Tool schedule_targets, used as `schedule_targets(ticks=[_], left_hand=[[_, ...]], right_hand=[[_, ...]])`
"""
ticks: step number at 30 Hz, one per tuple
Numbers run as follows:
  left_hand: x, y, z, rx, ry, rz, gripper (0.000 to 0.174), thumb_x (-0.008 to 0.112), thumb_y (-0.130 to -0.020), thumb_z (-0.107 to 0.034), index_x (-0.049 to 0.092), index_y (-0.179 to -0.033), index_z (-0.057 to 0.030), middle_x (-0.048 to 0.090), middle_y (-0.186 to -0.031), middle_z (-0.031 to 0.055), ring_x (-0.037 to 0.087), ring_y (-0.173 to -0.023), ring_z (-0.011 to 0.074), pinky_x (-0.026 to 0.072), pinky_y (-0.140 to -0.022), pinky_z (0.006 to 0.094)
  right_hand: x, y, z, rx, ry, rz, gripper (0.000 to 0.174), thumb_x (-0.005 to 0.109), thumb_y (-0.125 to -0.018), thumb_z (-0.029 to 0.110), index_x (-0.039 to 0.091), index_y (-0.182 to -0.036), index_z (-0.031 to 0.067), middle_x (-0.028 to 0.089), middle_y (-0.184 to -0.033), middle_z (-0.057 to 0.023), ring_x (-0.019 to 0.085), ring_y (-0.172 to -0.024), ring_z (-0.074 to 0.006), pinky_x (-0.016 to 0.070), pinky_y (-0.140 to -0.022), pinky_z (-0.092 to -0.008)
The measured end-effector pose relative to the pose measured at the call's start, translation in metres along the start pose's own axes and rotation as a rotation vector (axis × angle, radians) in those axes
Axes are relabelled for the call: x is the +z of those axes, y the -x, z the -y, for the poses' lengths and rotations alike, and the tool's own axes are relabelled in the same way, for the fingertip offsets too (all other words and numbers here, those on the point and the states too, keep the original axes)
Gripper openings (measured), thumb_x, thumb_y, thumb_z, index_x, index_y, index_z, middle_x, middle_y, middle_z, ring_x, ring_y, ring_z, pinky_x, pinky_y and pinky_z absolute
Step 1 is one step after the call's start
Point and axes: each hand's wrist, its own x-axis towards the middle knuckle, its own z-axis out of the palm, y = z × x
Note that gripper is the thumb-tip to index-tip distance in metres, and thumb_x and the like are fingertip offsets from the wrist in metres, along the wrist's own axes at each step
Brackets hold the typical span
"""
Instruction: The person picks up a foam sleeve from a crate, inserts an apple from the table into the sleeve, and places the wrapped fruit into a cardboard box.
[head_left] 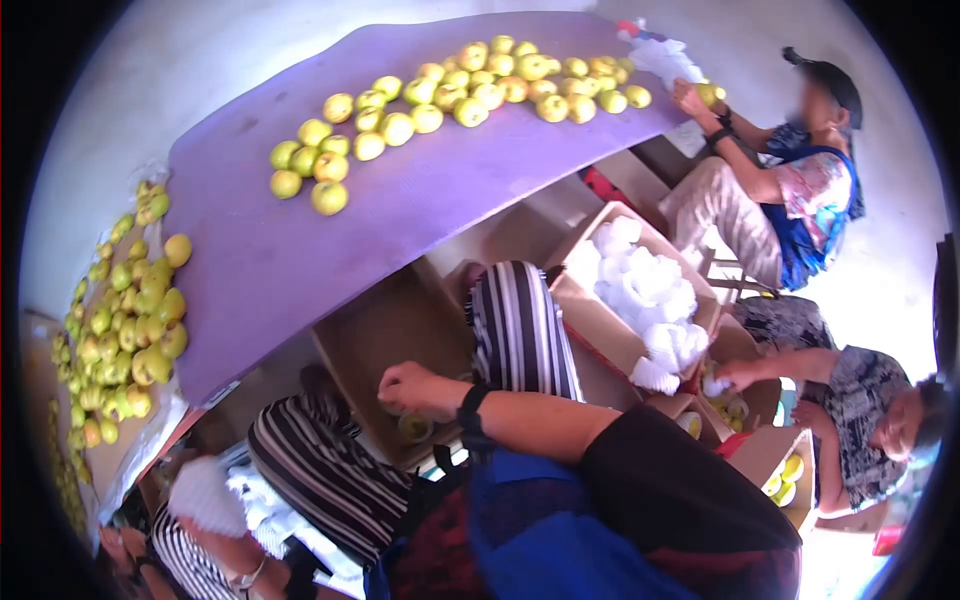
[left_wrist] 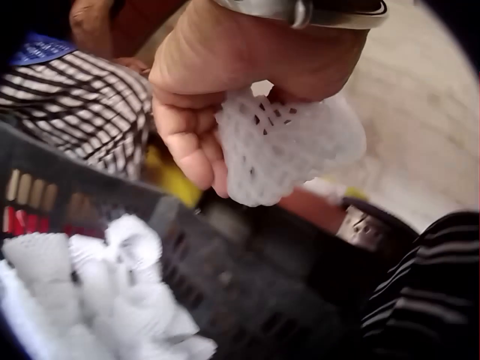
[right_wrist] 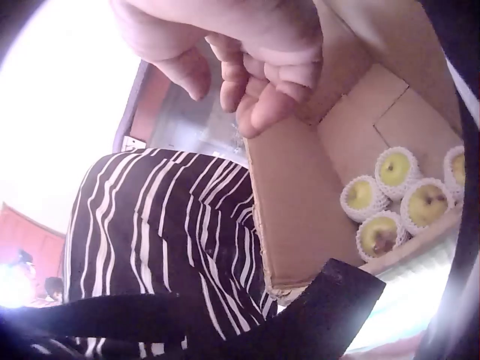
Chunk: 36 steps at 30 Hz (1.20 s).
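My left hand point(left_wrist: 240, 64) holds a white foam fruit net point(left_wrist: 292, 146), its fingers curled along the net's side; no fruit shows inside. In the head view, the net point(head_left: 207, 495) covers much of that hand. Below it, a dark plastic crate point(left_wrist: 247, 292) contains several more white foam nets point(left_wrist: 124, 285). My right hand point(head_left: 415, 388) hangs beside and above a cardboard box point(head_left: 375, 325), fingers loosely bent with nothing in them. In the right wrist view, yellow-green apples point(right_wrist: 426, 206) in foam nets lie inside that box, below the right hand point(right_wrist: 232, 64).
Many bare apples point(head_left: 470, 90) lie on the purple table point(head_left: 290, 270), with another heap point(head_left: 120, 330) at its left end. A box of white nets point(head_left: 645, 285) stands right of my striped knee. Two people sit on the right, one handling an apple point(head_left: 708, 93). Another person sits lower left.
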Motion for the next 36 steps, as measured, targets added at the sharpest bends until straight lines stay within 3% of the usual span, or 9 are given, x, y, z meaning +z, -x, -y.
schedule_targets(ticks=[2, 4, 6, 8, 10, 13, 22, 25, 36], left_hand=[[0.039, -0.005, 0.024, -0.061, 0.228, 0.401, 0.030, 0.036, -0.091, -0.024, 0.050, -0.105, -0.0015, 0.058, -0.093, 0.0055, 0.056, -0.082, 0.0178, 0.0446, -0.076, 0.0302], [0.131, 0.012, 0.062, 0.288, -0.405, 0.230, 0.029, 0.035, -0.091, -0.027, 0.053, -0.096, -0.0051, 0.056, -0.084, 0.0018, 0.053, -0.073, 0.0125, 0.0444, -0.065, 0.0254], [0.139, 0.014, 0.108, -0.382, 0.110, 0.341, 0.020, 0.040, -0.088, -0.018, 0.054, -0.096, -0.0067, 0.058, -0.085, 0.0036, 0.056, -0.073, 0.0142, 0.0461, -0.063, 0.0259], [0.150, 0.033, 0.144, -0.497, -0.102, 0.345, 0.020, 0.041, -0.089, -0.021, 0.054, -0.092, -0.0064, 0.057, -0.081, 0.0007, 0.054, -0.068, 0.0126, 0.0451, -0.058, 0.0259], [0.125, 0.025, 0.202, -0.423, -0.153, 0.471, 0.024, 0.040, -0.088, -0.026, 0.056, -0.091, -0.0085, 0.058, -0.079, 0.0002, 0.055, -0.066, 0.0148, 0.0439, -0.055, 0.0263], [0.101, -0.005, 0.209, -1.086, 0.260, 0.304, 0.027, 0.040, -0.083, -0.032, 0.056, -0.097, -0.0145, 0.061, -0.085, 0.0020, 0.057, -0.068, 0.0171, 0.0431, -0.052, 0.0273], [0.064, -0.026, 0.244, -0.969, -0.058, 0.284, 0.026, 0.037, -0.088, -0.025, 0.055, -0.100, -0.0125, 0.062, -0.090, 0.0015, 0.060, -0.078, 0.0182, 0.0491, -0.059, 0.0299], [0.033, -0.032, 0.261, -0.854, -0.138, 0.292, 0.025, 0.038, -0.088, -0.024, 0.055, -0.101, -0.0118, 0.061, -0.095, 0.0010, 0.059, -0.086, 0.0175, 0.0488, -0.067, 0.0310], [0.072, 0.004, 0.231, -0.855, -0.506, 0.020, 0.021, 0.048, -0.084, -0.029, 0.057, -0.098, -0.0163, 0.061, -0.090, -0.0015, 0.057, -0.082, 0.0159, 0.0455, -0.065, 0.0316]], right_hand=[[-0.002, 0.001, 0.009, -0.036, 0.116, -0.001, 0.019, 0.058, -0.078, 0.021, 0.060, -0.088, 0.0053, 0.059, -0.074, -0.0056, 0.057, -0.062, -0.0120, 0.0452, -0.048, -0.0254], [-0.012, 0.007, 0.008, -0.209, 0.153, -0.065, 0.019, 0.057, -0.078, 0.021, 0.060, -0.089, 0.0052, 0.060, -0.077, -0.0054, 0.058, -0.065, -0.0124, 0.0460, -0.051, -0.0258], [-0.028, 0.069, 0.048, -0.357, -0.140, -0.011, 0.017, 0.055, -0.080, 0.017, 0.059, -0.089, 0.0040, 0.060, -0.079, -0.0047, 0.058, -0.069, -0.0119, 0.0463, -0.056, -0.0241], [-0.061, 0.121, 0.063, -0.503, -0.349, -0.014, 0.015, 0.052, -0.082, 0.013, 0.058, -0.090, 0.0030, 0.060, -0.078, -0.0034, 0.057, -0.070, -0.0108, 0.0457, -0.061, -0.0228], [-0.102, 0.173, 0.064, -0.593, -0.378, -0.308, 0.013, 0.051, -0.083, 0.012, 0.058, -0.090, 0.0035, 0.058, -0.075, -0.0023, 0.055, -0.067, -0.0100, 0.0454, -0.062, -0.0228], [-0.166, 0.219, 0.021, -0.469, -0.276, -0.891, 0.013, 0.052, -0.081, 0.011, 0.059, -0.088, 0.0020, 0.058, -0.074, -0.0033, 0.055, -0.065, -0.0107, 0.0454, -0.061, -0.0226], [-0.218, 0.234, -0.176, 0.481, 0.005, -0.913, 0.021, 0.064, -0.068, 0.015, 0.060, -0.086, 0.0067, 0.058, -0.072, -0.0079, 0.058, -0.068, -0.0163, 0.0486, -0.057, -0.0287], [-0.238, 0.211, -0.247, -0.038, 1.298, -0.363, 0.033, 0.070, -0.061, 0.013, 0.060, -0.092, 0.0073, 0.060, -0.093, -0.0092, 0.058, -0.086, -0.0240, 0.0483, -0.076, -0.0330], [-0.307, 0.080, -0.486, 0.692, 0.797, -0.754, 0.042, 0.065, -0.061, 0.012, 0.059, -0.103, 0.0109, 0.056, -0.106, -0.0110, 0.052, -0.104, -0.0268, 0.0429, -0.087, -0.0324]])
